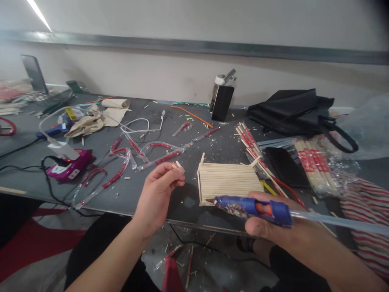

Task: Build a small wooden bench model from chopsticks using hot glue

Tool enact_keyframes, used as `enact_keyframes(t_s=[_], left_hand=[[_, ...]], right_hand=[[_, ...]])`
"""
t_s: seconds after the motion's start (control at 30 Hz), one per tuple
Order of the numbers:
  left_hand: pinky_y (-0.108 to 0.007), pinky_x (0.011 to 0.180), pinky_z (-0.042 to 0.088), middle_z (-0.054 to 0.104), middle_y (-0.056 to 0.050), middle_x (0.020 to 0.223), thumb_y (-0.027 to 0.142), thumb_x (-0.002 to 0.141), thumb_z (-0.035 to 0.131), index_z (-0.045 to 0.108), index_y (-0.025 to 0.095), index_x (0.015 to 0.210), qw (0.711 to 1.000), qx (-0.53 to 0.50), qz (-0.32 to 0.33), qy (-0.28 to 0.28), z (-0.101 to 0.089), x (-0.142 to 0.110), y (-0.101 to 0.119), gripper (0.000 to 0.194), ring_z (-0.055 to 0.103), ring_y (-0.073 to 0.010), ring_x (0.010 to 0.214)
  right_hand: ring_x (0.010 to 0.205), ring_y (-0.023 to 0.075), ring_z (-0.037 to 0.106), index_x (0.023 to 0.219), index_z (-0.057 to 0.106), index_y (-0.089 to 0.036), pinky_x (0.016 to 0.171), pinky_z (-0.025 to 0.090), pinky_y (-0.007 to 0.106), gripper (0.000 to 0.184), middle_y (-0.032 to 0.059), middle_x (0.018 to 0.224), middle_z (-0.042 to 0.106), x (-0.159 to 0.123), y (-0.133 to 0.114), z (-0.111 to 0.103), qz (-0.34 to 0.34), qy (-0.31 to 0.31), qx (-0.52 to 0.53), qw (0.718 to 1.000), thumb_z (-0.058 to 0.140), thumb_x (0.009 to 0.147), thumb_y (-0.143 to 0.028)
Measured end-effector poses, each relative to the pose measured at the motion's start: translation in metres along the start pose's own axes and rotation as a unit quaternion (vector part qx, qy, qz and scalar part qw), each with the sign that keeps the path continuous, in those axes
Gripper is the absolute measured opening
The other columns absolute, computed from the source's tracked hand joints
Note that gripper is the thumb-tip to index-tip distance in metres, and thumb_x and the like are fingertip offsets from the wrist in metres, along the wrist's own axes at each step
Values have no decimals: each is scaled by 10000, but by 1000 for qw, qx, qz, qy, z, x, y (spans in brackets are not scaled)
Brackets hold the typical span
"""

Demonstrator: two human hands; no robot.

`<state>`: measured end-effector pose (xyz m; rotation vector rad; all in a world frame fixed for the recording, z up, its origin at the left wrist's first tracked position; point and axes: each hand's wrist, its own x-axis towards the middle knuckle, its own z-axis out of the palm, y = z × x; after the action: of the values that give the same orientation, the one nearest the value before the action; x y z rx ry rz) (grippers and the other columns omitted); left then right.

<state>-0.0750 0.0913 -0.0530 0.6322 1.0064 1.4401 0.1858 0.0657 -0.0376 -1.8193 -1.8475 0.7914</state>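
Lying flat on the surface (184, 209), just to the right of the left fingers, here's the panel of sticks (231, 180), its long axis running left to right, away from that hand. Two short pegs stand up from it: one at the far left corner (202, 158), one at the far right (255, 162). And look at the left hand (159, 184): fingers pinched tight on a short stick piece (178, 164), perhaps two, held off the panel's left edge with a gap between. It's the nearer hand to that edge, but the nozzle (210, 200) is closer still, right at the near left corner; touching or hovering, I can't tell. Behind it, the glue gun (237, 204) lies across the panel's near edge, the right hand (285, 235) wrapped around its body. Further out, beyond the right fingers, there's a bundle of red-marked sticks (247, 140) and a flat black phone (285, 166); well left of the left fingers, a purple power strip (82, 160).
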Motion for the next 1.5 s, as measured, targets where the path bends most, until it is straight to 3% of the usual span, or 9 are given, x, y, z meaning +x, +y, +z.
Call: enact_keyframes(t_s=[0.2, 0.47, 0.63, 0.83, 1.03, 1.2, 1.3, 1.5], left_hand=[[-224, 686, 441, 574, 12, 759, 184, 768, 703, 632, 161, 718, 1000, 7, 2, -7, -1, -1, -1, 89, 540, -96, 693], [-225, 683, 426, 568, 20, 745, 186, 765, 702, 620, 168, 700, 1000, 10, 6, -13, -1, -1, 0, 106, 530, -94, 676], [-229, 684, 425, 564, 21, 742, 193, 770, 698, 617, 169, 700, 1000, 14, 6, -11, -1, -1, -1, 109, 530, -96, 674], [-230, 690, 425, 564, 21, 738, 196, 773, 698, 614, 169, 703, 1000, 18, 8, -18, -1, -3, -2, 112, 530, -96, 675], [-226, 683, 425, 573, 22, 723, 203, 759, 707, 623, 170, 696, 1000, 20, 2, -13, -1, -2, -2, 110, 531, -93, 663], [-224, 677, 426, 579, 22, 716, 203, 747, 714, 641, 171, 702, 1000, 21, 0, -10, 0, -1, -2, 92, 535, -92, 657], [-226, 679, 427, 585, 21, 722, 207, 744, 715, 646, 172, 705, 1000, 23, -1, -7, 0, -2, -3, 87, 539, -93, 660], [-226, 674, 428, 582, 16, 711, 198, 740, 715, 649, 169, 698, 1000, 28, -3, -10, 0, -2, -3, 83, 531, -96, 654]], right_hand=[[957, 314, 705, 1092, 707, -275, 811, 604, 395, 582, 51, 1092, 734, 2, 1, 0, 13, -20, 11, 1000, 708, 634, -634], [911, 307, 717, 1028, 732, -282, 756, 619, 378, 551, 44, 1015, 753, 2, -8, -2, -9, -2, 10, 1000, 737, 601, -629], [883, 306, 714, 960, 740, -275, 701, 625, 363, 497, 39, 989, 753, 2, -15, -3, -18, -31, 12, 999, 706, 622, -638], [947, 319, 698, 1019, 719, -276, 810, 600, 424, 579, 47, 1028, 740, -2, -14, -2, 28, -4, 13, 1000, 709, 595, -671], [933, 309, 711, 1031, 725, -282, 747, 620, 381, 539, 44, 1035, 748, 2, -7, -4, -14, -29, 11, 999, 720, 619, -630], [871, 294, 724, 986, 739, -291, 716, 625, 361, 503, 37, 988, 756, 2, -4, -2, -21, 11, 22, 999, 729, 610, -625], [841, 281, 728, 998, 740, -310, 685, 628, 335, 460, 23, 981, 760, 2, -5, -3, -40, -16, 18, 999, 744, 626, -580], [839, 287, 726, 973, 740, -287, 677, 626, 336, 477, 23, 942, 765, 2, -11, -4, -28, -14, 17, 999, 731, 619, -606]])
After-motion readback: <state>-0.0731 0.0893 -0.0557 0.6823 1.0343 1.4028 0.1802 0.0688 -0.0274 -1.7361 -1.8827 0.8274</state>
